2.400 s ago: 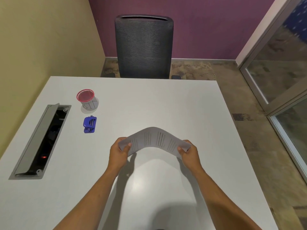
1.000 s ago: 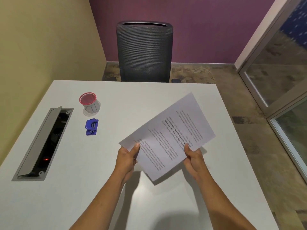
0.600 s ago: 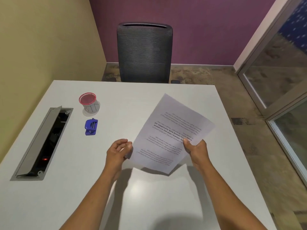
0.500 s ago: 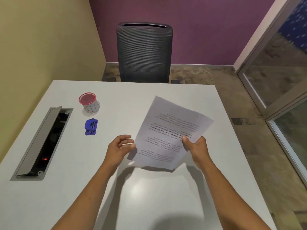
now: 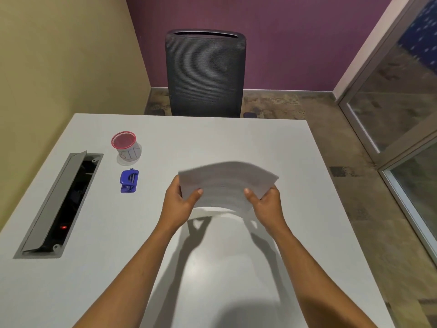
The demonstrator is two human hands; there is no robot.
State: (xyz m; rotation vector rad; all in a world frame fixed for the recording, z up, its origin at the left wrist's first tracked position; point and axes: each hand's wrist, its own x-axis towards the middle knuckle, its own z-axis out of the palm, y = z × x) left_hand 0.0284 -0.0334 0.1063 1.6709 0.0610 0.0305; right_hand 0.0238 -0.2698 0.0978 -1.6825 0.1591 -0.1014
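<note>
A printed sheet of paper (image 5: 224, 183) hangs above the middle of the white table (image 5: 236, 138), arched upward and blurred. My left hand (image 5: 179, 202) pinches its left edge, thumb on top. My right hand (image 5: 266, 203) pinches its right edge the same way. The fingers under the sheet are hidden. Both forearms reach in from the bottom of the view.
A blue hole punch (image 5: 128, 181) lies left of the paper, and a red-rimmed mesh cup (image 5: 126, 146) stands behind it. An open cable hatch (image 5: 60, 204) sits at the table's left side. A dark mesh chair (image 5: 205, 74) stands at the far edge. Glass door (image 5: 402, 102) at right.
My left hand, which had let go of the sheet, holds its left edge again. The sheet turned from a tilted flat hold in my right hand into a level arch between both hands.
</note>
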